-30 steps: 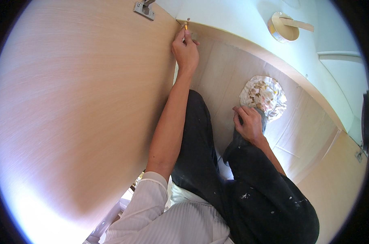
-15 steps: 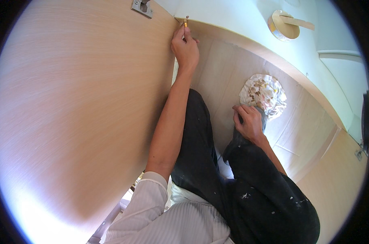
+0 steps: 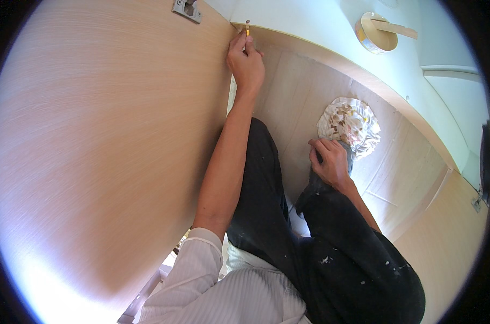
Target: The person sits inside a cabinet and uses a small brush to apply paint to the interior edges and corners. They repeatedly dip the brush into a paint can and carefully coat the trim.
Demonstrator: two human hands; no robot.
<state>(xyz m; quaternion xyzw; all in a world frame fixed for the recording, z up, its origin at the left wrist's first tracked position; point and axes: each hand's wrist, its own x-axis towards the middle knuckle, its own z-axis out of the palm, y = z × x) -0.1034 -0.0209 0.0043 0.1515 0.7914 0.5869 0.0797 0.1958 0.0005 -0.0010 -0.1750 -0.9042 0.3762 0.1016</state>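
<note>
Head view, looking down. Left hand (image 3: 246, 62) raised to the top corner of a pale wooden panel (image 3: 104, 140), fingers (image 3: 238, 43) pinched on a small yellow-tipped tool (image 3: 247, 27) just beside the panel's edge. Right hand (image 3: 329, 162) resting on the dark-trousered knee (image 3: 337, 216), fingers curled loosely; whether grasping anything, cannot tell. Crumpled paint-flecked sheet (image 3: 348, 123) on the floor just beyond that hand. Metal hinge (image 3: 186, 8) at the panel's upper edge. Roll of tape (image 3: 375, 33) on the white surface above.
</note>
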